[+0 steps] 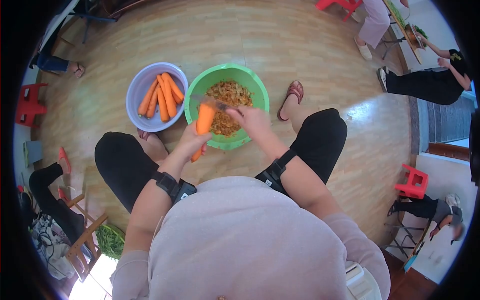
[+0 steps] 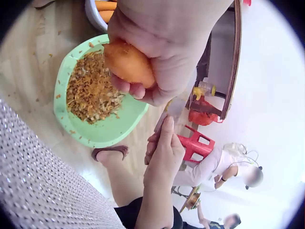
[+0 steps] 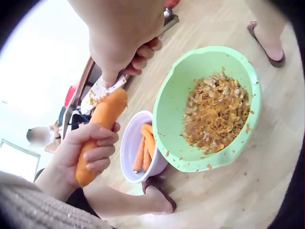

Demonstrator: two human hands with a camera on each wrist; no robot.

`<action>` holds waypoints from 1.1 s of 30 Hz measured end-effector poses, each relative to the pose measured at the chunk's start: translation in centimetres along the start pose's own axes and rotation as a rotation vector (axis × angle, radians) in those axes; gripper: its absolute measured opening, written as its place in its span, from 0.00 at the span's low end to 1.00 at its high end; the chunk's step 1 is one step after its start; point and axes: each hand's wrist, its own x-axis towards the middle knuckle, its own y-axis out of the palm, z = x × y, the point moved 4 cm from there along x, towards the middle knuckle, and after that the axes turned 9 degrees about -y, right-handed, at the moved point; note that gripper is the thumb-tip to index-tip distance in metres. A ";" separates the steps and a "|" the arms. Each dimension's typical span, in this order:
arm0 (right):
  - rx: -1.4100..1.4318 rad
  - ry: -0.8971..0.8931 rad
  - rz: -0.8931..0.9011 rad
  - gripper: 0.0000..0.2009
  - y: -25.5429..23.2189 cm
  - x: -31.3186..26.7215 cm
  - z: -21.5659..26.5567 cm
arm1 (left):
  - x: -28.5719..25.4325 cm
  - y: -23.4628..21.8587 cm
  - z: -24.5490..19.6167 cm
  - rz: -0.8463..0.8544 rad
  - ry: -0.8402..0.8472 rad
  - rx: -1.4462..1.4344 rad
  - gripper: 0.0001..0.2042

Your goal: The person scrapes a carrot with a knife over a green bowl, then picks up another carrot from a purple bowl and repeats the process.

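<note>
Over the green basin (image 1: 230, 145), my left hand (image 1: 189, 141) grips a thick carrot (image 1: 205, 120), fingers wrapped round its lower part. The carrot's far end tilts up and away from me; its surface looks smooth and bright orange. My right hand (image 1: 252, 122) holds a knife (image 1: 214, 102) by the handle. Its wide blade lies across the carrot's far end in the head view, and orange scraps cling to the blade (image 3: 99, 94) in the right wrist view. Orange and brown peelings (image 3: 217, 114) heap up inside the basin.
Left of the green basin stands a pale purple basin (image 1: 131, 107) with several whole carrots (image 1: 167, 97). My knees flank the work, and sandalled feet (image 1: 291, 97) are close by. Red stools (image 1: 412, 181) and other people are around the room's edges. Small scraps dot the floor (image 3: 224, 191).
</note>
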 end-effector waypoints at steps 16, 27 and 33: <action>-0.001 0.092 0.185 0.22 0.6 -0.3 1.0 | 0.5 -0.4 0.3 -0.061 0.046 0.172 0.23; -0.143 0.223 0.071 0.24 -1.0 -0.4 -0.6 | 0.6 -0.4 0.6 -0.075 0.115 0.192 0.23; -0.002 0.095 0.051 0.24 0.0 -0.5 0.4 | 0.6 -0.1 0.2 -0.001 0.108 0.111 0.20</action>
